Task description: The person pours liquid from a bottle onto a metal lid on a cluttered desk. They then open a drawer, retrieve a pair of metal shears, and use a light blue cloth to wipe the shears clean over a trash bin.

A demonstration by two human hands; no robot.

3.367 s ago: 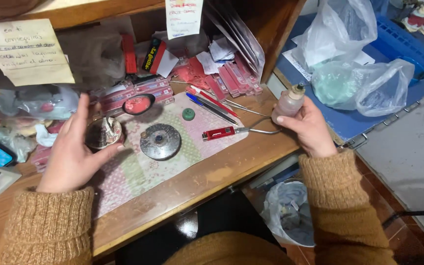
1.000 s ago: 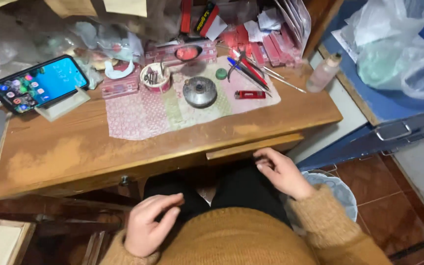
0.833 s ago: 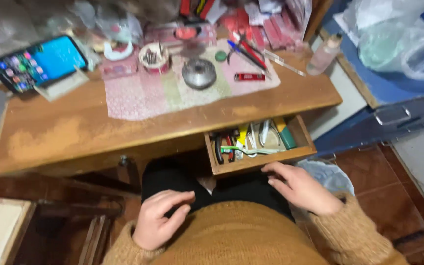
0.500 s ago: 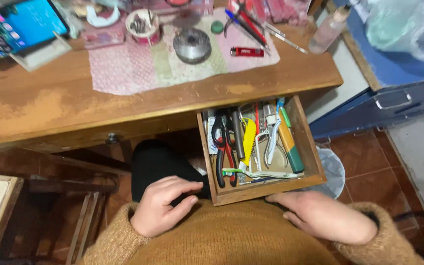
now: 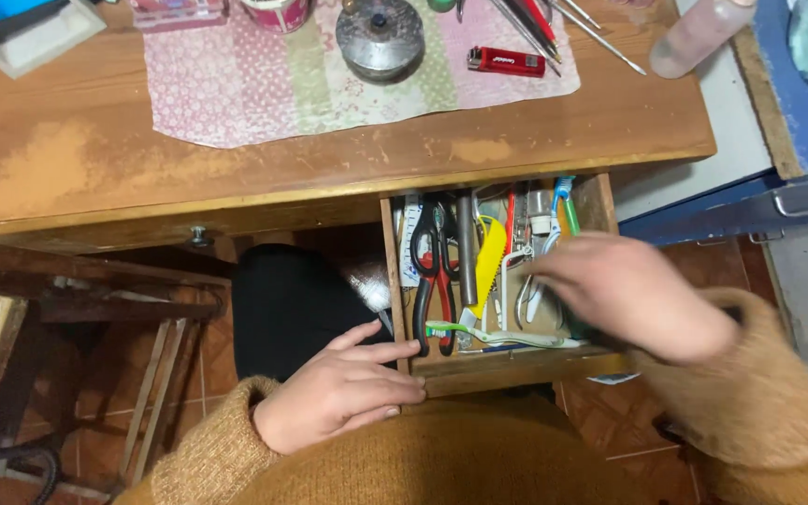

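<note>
Wooden and pulled out from under the desk point(image 5: 329, 178), the drawer point(image 5: 502, 360) sits open in the head view, packed with tools. The right hand point(image 5: 624, 295) hovers over its right half, blurred; the fingers look loosely spread and pointing left, but whether they grip anything I cannot tell. The hand covers the tools beneath it and part of the drawer's right wall. The left hand point(image 5: 343, 393) lies flat with fingers loose and extended, its fingertips touching the drawer's left front corner, holding nothing.

Inside the drawer, red-handled pliers point(image 5: 432, 276) lie along the left side, a dark metal rod point(image 5: 466, 248) just beside them, then a yellow tool point(image 5: 489, 257). A green-and-white toothbrush point(image 5: 497, 334) lies crosswise near the front wall. Further right, thin wires and a blue-tipped piece are jumbled and hard to make out.

On the desk above, a patterned cloth point(image 5: 264, 84) carries a round metal lid point(image 5: 381, 37) and a red lighter point(image 5: 507, 62), with thin metal tools near them cut off by the top edge. A pale bottle point(image 5: 699, 37) lies near the desk's right end, also cut off. A blue bin point(image 5: 797, 103) stands to the right. Dark trousers point(image 5: 292, 299) show below the desk, and ochre knitted sleeves point(image 5: 759, 402) cover both arms.
</note>
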